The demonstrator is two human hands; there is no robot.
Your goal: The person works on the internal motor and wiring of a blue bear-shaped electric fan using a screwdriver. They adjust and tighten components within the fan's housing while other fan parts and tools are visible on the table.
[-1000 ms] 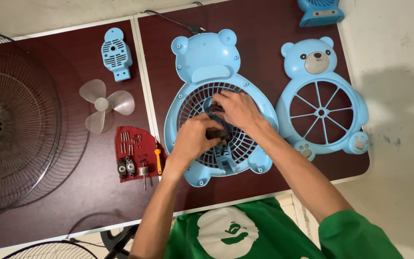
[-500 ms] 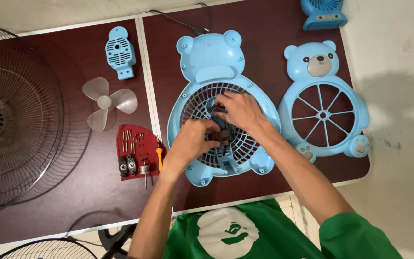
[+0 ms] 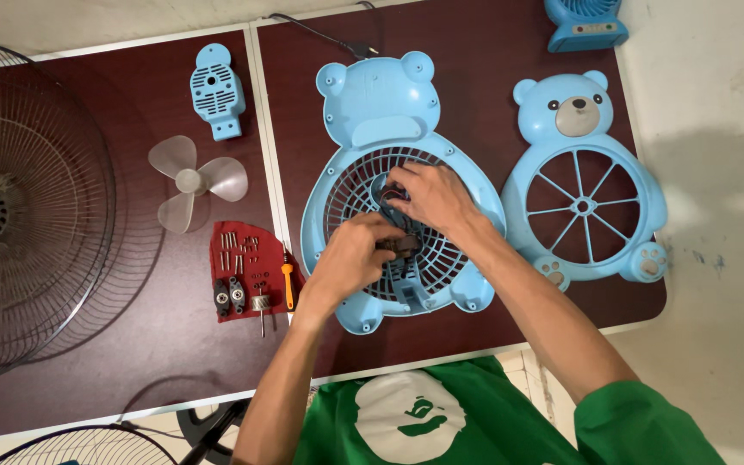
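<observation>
A light blue bear-shaped fan housing (image 3: 381, 103) lies flat on the dark red table (image 3: 88, 344), grille side up. Both my hands work at the centre of its round grille. My left hand (image 3: 350, 258) pinches a small dark part, apparently the motor, against the grille. My right hand (image 3: 428, 196) grips dark wiring just above it. What lies under my fingers is hidden.
A matching blue bear-shaped front cover (image 3: 583, 185) lies to the right. A clear three-blade propeller (image 3: 191, 182), a small blue motor cover (image 3: 217, 90), a red cloth (image 3: 247, 271) with screws and an orange screwdriver lie left. Large wire fan guard (image 3: 27, 215) at far left. A small blue fan (image 3: 585, 21) stands at the top right.
Both hands stay on the grille's centre; the fingers shifted slightly around the dark part. The camera view drifted a little.
</observation>
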